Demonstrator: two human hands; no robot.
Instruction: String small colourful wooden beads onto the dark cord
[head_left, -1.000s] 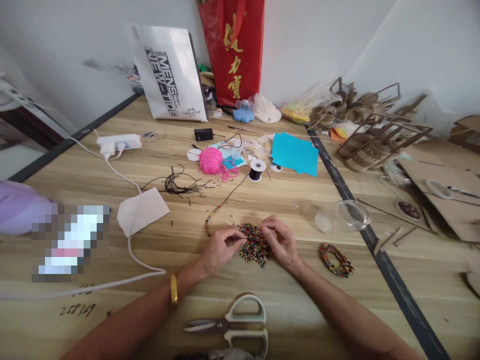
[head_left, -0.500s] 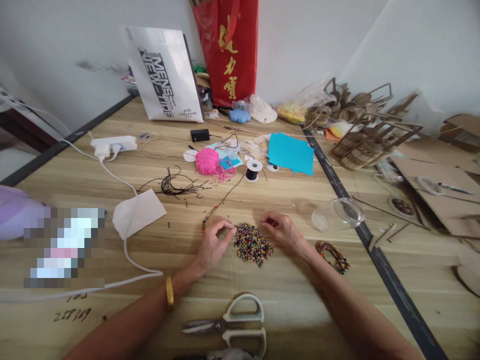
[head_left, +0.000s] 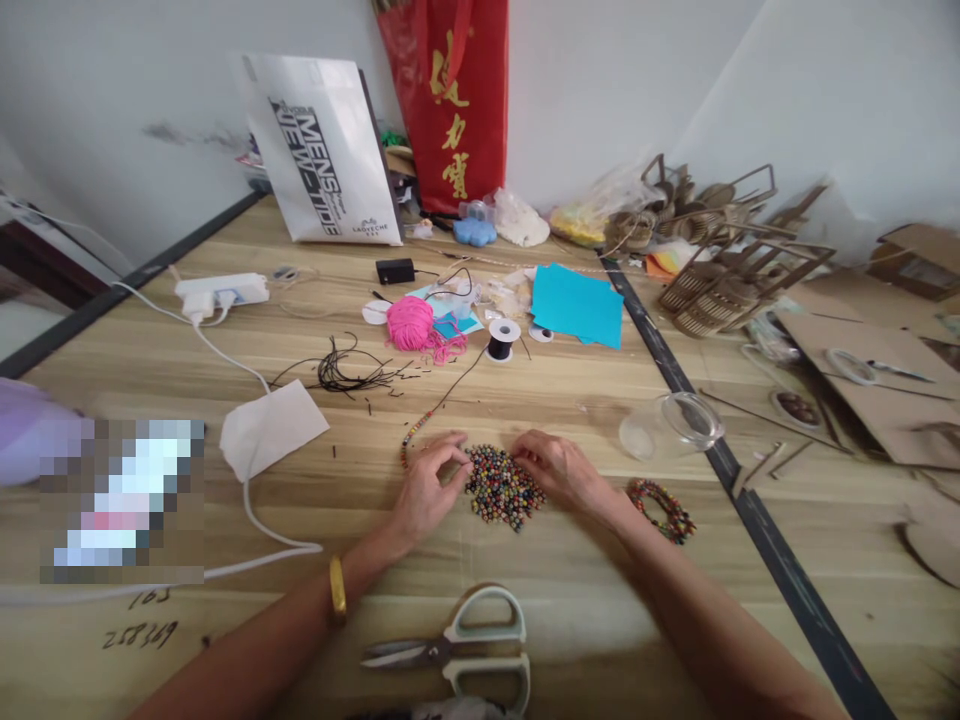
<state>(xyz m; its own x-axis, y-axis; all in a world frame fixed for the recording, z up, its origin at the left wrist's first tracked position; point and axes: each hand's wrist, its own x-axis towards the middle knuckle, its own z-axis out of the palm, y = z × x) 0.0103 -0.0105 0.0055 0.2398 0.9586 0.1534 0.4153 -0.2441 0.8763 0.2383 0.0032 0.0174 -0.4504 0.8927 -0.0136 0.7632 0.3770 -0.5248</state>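
A pile of small multicoloured beads (head_left: 504, 490) lies on the wooden table between my two hands. My left hand (head_left: 433, 490) is closed in a pinch at the pile's left edge. Behind it runs a thin black cord strung with beads (head_left: 417, 428), which leads from a spool of black cord (head_left: 501, 342) and goes out of sight at the fingers. My right hand (head_left: 559, 468) has its fingertips pressed together at the pile's upper right edge; whatever is between them is too small to make out. To the right of that wrist rests a coiled loop of strung beads (head_left: 661, 512).
Scissors (head_left: 450, 650) lie in front of me, blades to the left. A clear jar (head_left: 675, 428) is on its side at the right. Further back are pink yarn (head_left: 410, 323), blue sheets (head_left: 577, 305) and cut black cord (head_left: 352, 368). A white cable (head_left: 251, 500) crosses the left side.
My right hand has moved left and down to the edge of the bead pile. My left hand stays pinched beside the pile. The view has shifted slightly.
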